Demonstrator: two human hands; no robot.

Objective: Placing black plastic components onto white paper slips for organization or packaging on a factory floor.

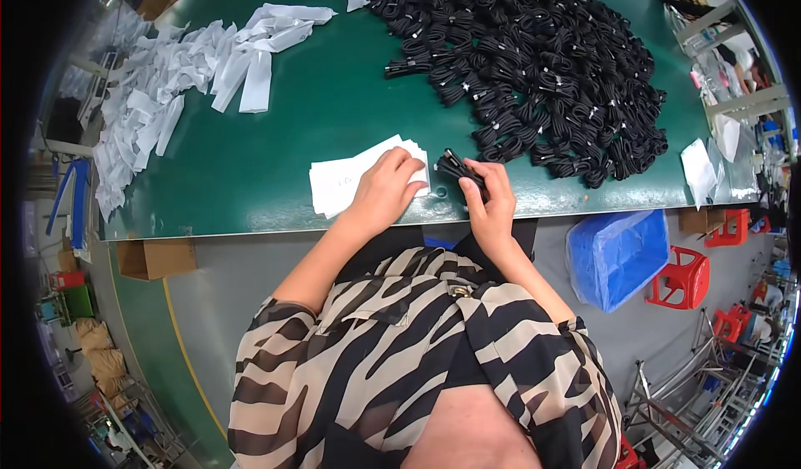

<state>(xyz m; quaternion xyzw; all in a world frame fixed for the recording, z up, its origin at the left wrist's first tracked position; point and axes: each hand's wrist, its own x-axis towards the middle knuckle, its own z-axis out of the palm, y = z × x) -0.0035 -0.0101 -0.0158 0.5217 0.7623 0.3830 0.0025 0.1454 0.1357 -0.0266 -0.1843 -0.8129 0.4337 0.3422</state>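
Observation:
A stack of flat white papers (334,184) lies fanned out near the front edge of the green table. My left hand (386,187) rests over its right end, with curled fingers and thumb gripping a paper at the edge. Just to the right, my right hand (492,198) is closed on a coiled black cable (455,167), whose connector end points up and left. Beyond it spreads a large heap of similar coiled black cables (542,60). A pile of crumpled white strips (158,93) covers the left side of the table.
Below the table's right side stands a blue plastic bin (613,260) with a clear liner. Red stools (684,279) are beside it. A cardboard box (157,259) sits under the left edge. Clear bags and white paper (699,168) lie at the table's right end.

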